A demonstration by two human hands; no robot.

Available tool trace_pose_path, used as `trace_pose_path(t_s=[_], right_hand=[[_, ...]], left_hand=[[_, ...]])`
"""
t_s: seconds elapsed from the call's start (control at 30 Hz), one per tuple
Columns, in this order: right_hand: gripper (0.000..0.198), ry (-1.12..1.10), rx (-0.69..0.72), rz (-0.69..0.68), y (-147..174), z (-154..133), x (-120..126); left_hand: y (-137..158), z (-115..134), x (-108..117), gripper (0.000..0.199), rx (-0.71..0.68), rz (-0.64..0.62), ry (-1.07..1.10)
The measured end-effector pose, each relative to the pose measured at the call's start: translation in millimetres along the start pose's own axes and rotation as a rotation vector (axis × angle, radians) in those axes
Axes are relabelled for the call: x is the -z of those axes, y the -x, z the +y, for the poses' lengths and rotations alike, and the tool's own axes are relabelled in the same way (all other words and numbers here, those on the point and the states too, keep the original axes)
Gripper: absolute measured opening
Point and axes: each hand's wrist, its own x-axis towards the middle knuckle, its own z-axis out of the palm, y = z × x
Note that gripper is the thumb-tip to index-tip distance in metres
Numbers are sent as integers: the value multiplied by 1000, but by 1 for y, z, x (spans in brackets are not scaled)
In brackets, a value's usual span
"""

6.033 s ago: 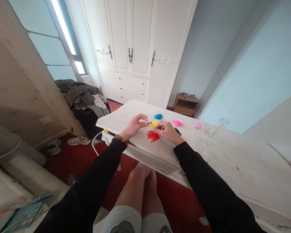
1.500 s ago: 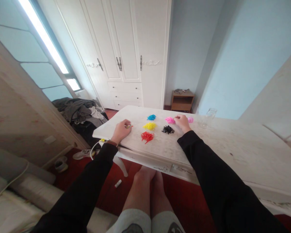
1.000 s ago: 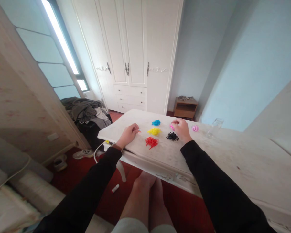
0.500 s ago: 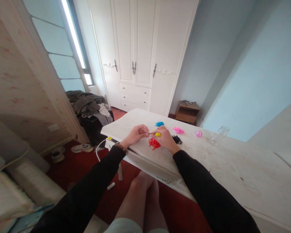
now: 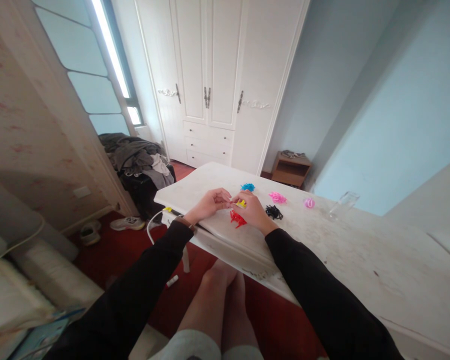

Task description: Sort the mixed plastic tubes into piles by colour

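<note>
Over the near part of the white table, my left hand and my right hand meet fingertip to fingertip. Both are closed in a pinch, and what lies between them is too small to make out. Under the right fingers a yellow pile partly shows. Just below the hands lies a pile of thin red pieces. Similar small piles sit around: blue behind, black right of my right hand, and pink farther back.
On the white table, a small round pink item and a tilted clear container stand to the right. A white cable hangs at the left edge. Beyond are a wardrobe, a small wooden cabinet and heaped clothes.
The hands stay together at nearly the same spot, with fingers slightly shifted. More of the black pile shows beside my right hand. The view has tilted a little.
</note>
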Motion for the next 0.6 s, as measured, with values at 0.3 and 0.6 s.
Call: trace_pose_path(t_s=[0.3,0.6], right_hand=[[15,-21,-42,-1,0,2,1],[16,-23,-114,56,2,5,1]], left_hand=[[1,-2,1,43,9,-18,24],[0,-5,3,38,12,9,-5]])
